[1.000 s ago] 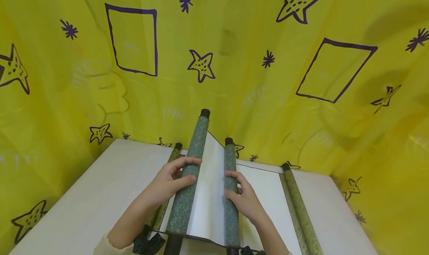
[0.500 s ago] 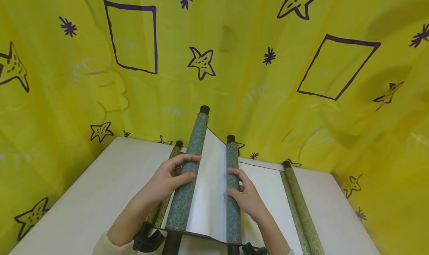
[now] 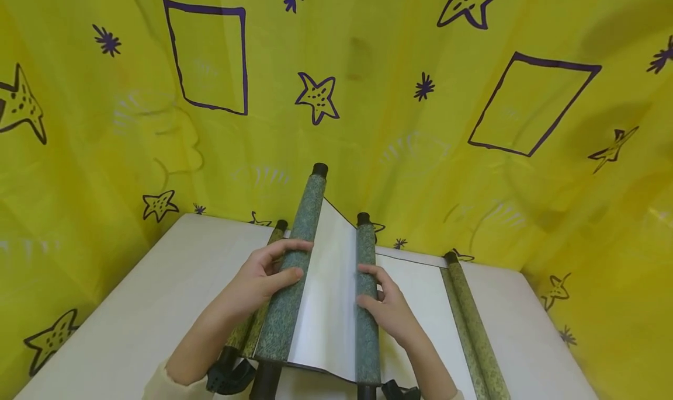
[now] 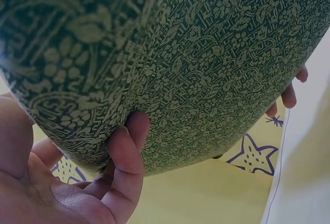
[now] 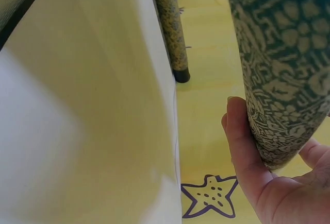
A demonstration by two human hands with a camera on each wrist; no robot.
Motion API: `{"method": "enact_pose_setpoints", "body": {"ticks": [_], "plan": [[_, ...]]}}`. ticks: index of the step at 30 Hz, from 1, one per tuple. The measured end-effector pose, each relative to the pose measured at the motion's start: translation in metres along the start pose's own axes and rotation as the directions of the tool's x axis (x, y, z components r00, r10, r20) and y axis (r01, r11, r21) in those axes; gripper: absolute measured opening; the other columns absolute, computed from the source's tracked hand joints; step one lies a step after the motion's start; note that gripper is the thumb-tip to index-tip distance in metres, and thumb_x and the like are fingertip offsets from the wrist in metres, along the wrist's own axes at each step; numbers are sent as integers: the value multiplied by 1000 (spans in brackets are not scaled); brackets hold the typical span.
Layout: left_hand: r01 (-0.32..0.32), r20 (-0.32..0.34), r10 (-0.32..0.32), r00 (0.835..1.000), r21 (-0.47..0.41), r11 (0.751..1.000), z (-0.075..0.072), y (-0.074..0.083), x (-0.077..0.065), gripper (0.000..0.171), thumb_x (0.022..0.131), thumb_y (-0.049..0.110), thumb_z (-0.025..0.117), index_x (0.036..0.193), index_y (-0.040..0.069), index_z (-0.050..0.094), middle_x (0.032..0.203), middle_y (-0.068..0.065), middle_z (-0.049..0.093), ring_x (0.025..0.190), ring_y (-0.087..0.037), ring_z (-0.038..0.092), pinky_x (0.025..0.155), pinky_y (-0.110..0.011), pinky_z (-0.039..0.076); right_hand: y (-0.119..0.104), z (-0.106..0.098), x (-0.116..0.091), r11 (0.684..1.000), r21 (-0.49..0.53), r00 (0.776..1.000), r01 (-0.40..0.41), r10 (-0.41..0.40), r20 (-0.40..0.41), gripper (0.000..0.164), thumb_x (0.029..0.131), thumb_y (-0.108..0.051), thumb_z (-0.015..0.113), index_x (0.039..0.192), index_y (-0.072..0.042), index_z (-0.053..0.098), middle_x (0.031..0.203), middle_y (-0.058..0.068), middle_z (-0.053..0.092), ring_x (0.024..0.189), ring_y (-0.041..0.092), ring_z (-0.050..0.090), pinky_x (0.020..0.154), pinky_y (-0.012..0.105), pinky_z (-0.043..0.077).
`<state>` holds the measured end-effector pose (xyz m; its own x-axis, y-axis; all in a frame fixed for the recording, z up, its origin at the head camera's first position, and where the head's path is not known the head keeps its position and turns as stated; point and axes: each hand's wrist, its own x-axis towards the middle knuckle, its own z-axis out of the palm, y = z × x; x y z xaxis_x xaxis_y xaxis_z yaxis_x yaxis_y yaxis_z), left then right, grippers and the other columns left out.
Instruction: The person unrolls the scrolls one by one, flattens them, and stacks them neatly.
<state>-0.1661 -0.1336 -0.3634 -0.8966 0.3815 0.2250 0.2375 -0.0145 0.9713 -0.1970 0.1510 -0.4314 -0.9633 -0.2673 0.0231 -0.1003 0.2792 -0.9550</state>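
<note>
In the head view a scroll with green patterned backing (image 3: pixel 278 324) is held up, partly unrolled. Its blank white face (image 3: pixel 328 306) shows between two rolls with dark end knobs, and the left roll looks thicker. My left hand (image 3: pixel 263 274) grips the left roll, thumb and fingers wrapped about it. The right roll (image 3: pixel 368 341) is held by my right hand (image 3: pixel 388 306) in the same way. From the left wrist view the floral backing (image 4: pixel 221 74) fills most of the frame, with my fingertips (image 4: pixel 126 152) curled against it.
Below lies a second scroll, olive-coloured, spread on a white table (image 3: pixel 200 260). Its right roll (image 3: pixel 473 324) and white sheet (image 3: pixel 420 295) show; its left roll (image 3: pixel 254 330) is partly covered. A yellow curtain (image 3: pixel 378 114) with purple stars and frames hangs behind the table.
My hands have moved slightly apart, so a little more of the white face shows between the rolls. Both hands keep their grip.
</note>
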Motion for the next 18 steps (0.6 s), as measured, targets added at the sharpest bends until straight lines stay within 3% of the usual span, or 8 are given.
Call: {"method": "enact_pose_setpoints", "body": {"ticks": [9,16,18], "plan": [[-19,9,19,1000,-26,999,0,4,0,44,100,13,60,143,11,50,147,-12,44,91,-19,66,75,-35,57,2,-2,2,999,28,1000,-17,17,9,53,94,-6,65,142,-22,49,150,15,38,102,29,62,76,39,55],[-45,-8,45,999,4,999,0,7,-4,44,100,13,61,142,12,52,150,-8,44,106,-17,62,83,-30,54,3,-2,1,1000,23,1000,-17,16,10,54,93,-6,65,142,-22,49,148,15,39,102,29,60,77,39,54],[-52,-5,52,999,4,999,-1,7,-4,44,100,13,61,142,11,51,149,-8,44,103,-18,62,82,-31,54,2,-2,1,1000,15,1000,-16,16,9,55,92,-7,67,142,-22,49,148,14,39,102,29,60,76,38,53]]}}
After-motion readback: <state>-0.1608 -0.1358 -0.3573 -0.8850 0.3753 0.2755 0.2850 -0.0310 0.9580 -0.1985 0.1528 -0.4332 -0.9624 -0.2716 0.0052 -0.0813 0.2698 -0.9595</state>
